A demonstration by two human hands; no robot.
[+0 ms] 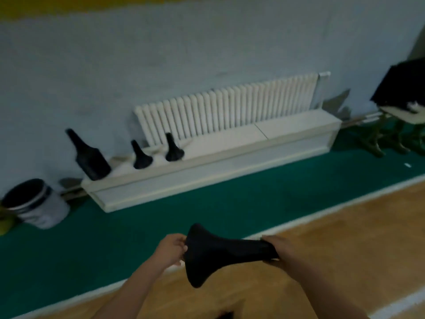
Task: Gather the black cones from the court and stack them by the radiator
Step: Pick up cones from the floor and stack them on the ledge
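Note:
I hold a black cone in front of me with both hands, over the edge of the wooden court. My left hand grips its left rim and my right hand grips its right rim. Ahead, a white radiator hangs on the pale blue wall above a long white bench. On the bench's left end stand a tall stack of black cones, leaning, and two single black cones.
A white bucket with a dark inside stands on the green floor strip at far left. At far right, wooden furniture legs stand under a dark object. A white line separates the green strip from the wooden court.

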